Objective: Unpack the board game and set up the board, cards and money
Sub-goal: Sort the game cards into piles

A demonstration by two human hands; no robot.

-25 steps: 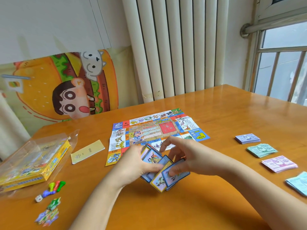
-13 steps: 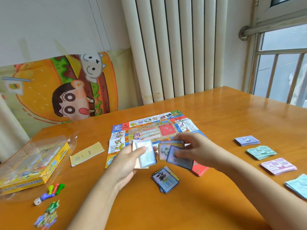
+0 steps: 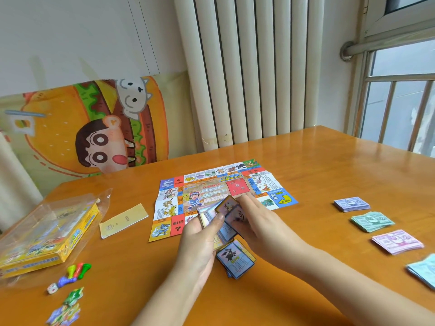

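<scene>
The colourful paper game board (image 3: 211, 184) lies unfolded on the wooden table. Just in front of it my left hand (image 3: 200, 238) holds a fan of game cards (image 3: 227, 216), thumb on top. My right hand (image 3: 261, 227) meets it from the right and grips the same cards from behind. A small pile of cards (image 3: 235, 260) lies on the table under both hands. Four stacks of paper money sit to the right: purple (image 3: 352, 204), green (image 3: 372, 221), pink (image 3: 396, 241) and light blue (image 3: 423, 271).
The yellow game box (image 3: 44, 238) in a clear bag lies at the left edge. Beside it are a cream slip of paper (image 3: 123, 220), coloured pawns (image 3: 75, 272), a die (image 3: 52, 288) and small cardboard figures (image 3: 66, 311). A radiator and a window stand beyond the table.
My hands have come together again over the pile, the right hand bringing its cards back against those in the left. The red card that lay at the board's corner is now hidden.
</scene>
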